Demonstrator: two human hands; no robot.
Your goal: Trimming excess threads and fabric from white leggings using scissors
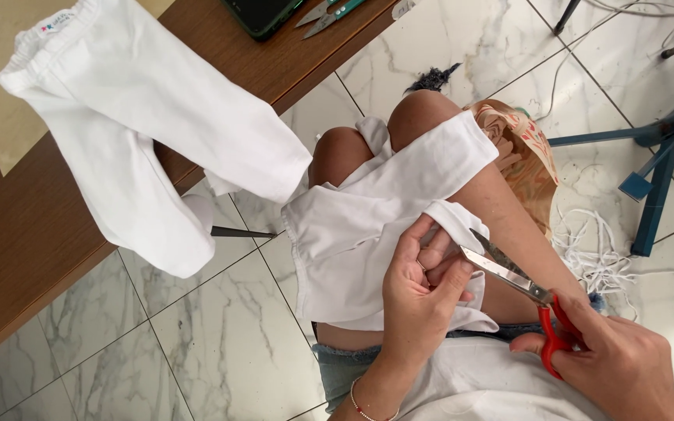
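Left hand (419, 292) grips white garment (368, 226); right hand (618, 362) holds scissors (520, 292)

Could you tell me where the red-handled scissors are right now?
In the head view, lower right: the right hand holds the red-handled scissors, blades at the white garment on the lap.

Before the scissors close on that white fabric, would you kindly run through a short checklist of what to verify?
1. Right hand grips the red-handled scissors: ok.
2. Left hand pinches the white garment by the blades: ok.
3. Blades open around the fabric edge: ok.
4. Left fingers clear of the blades: not ok, very close.
5. Leg beneath the cut protected: cannot tell.
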